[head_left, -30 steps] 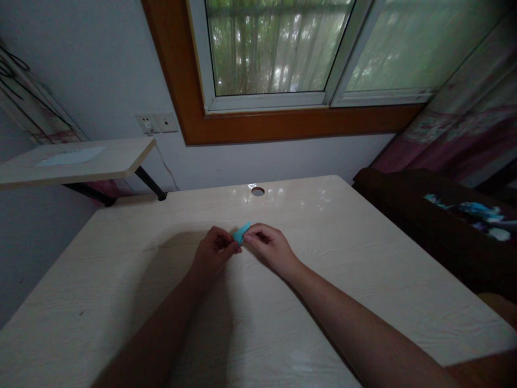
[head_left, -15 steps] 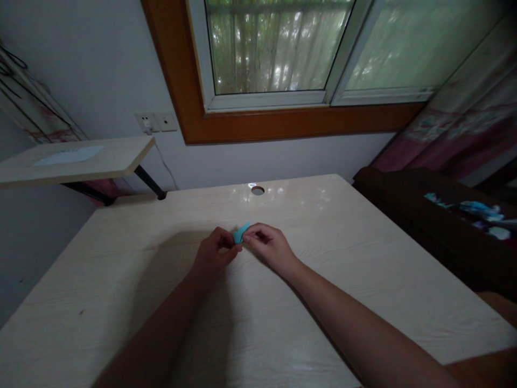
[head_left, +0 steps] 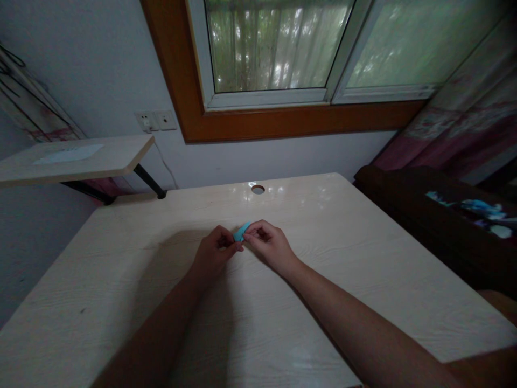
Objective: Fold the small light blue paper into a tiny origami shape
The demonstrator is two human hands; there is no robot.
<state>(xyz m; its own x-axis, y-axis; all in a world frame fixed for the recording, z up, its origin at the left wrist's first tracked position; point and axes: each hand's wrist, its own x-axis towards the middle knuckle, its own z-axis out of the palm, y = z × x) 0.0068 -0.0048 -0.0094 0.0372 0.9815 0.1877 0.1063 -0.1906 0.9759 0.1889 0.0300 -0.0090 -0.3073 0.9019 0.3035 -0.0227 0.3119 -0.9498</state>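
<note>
Teal piece (head_left: 241, 233): small, thin and paper-like, held between the fingertips of the 2 hands; its exact shape is partly hidden by the fingers.
Left hand (head_left: 216, 249): grasping the teal piece's near-left end, thumb and index finger closed on it; the other fingers curl in towards the palm.
Right hand (head_left: 271, 244): grasping the teal piece at its right edge between thumb and fingertips, the other fingers bent behind.
Teal piece from left hand: just off the fingertips, to the right and slightly farther out.
Teal piece from right hand: directly left of the fingertips, its tip rising just past the index finger.
Long axis of teal piece: slanted, from the left hand's fingertips away and rightward to a tip on the far side of the right hand's pinch.
Nearer hand: neither; 2 hands touch the teal piece, 1 from each side, with their fingertips almost meeting.
Counter (head_left: 343, 253): pale wood-grain surface under the 2 hands; whether the teal piece touches it, I cannot tell.
Round hole (head_left: 258, 189): in the counter, beyond the 2 hands, well apart from the fingertips.
Raised shelf (head_left: 121, 159): farther out and well left of the left hand.
</note>
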